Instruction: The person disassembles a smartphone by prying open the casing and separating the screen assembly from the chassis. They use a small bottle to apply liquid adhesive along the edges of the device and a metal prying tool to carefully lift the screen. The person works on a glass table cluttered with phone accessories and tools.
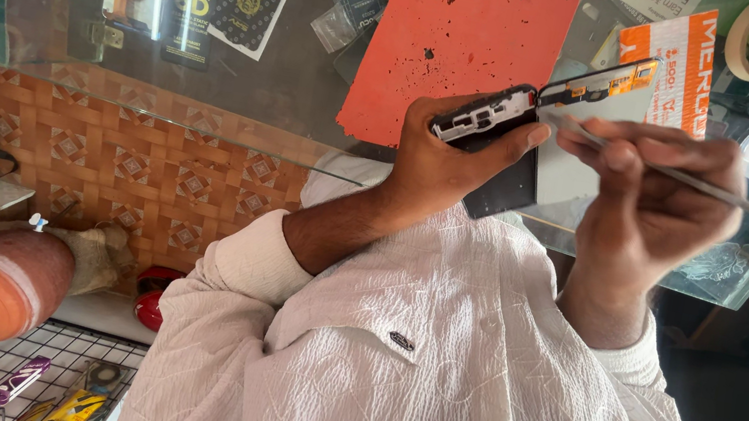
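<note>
1. Glass table (213, 82) carries a red mat (463, 43).
2. Phone (499, 130) is above the table, gripped in the left hand (449, 157), its long axis running toward the right hand (659, 207).
3. Right hand pinches tweezers (703, 184), tip touching the phone's upper end.

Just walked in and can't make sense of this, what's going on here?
A person in a white shirt holds an opened phone in the left hand over a glass counter. The right hand holds a thin metal tool with its tip at the phone's top end. A red mat lies on the counter.
</note>
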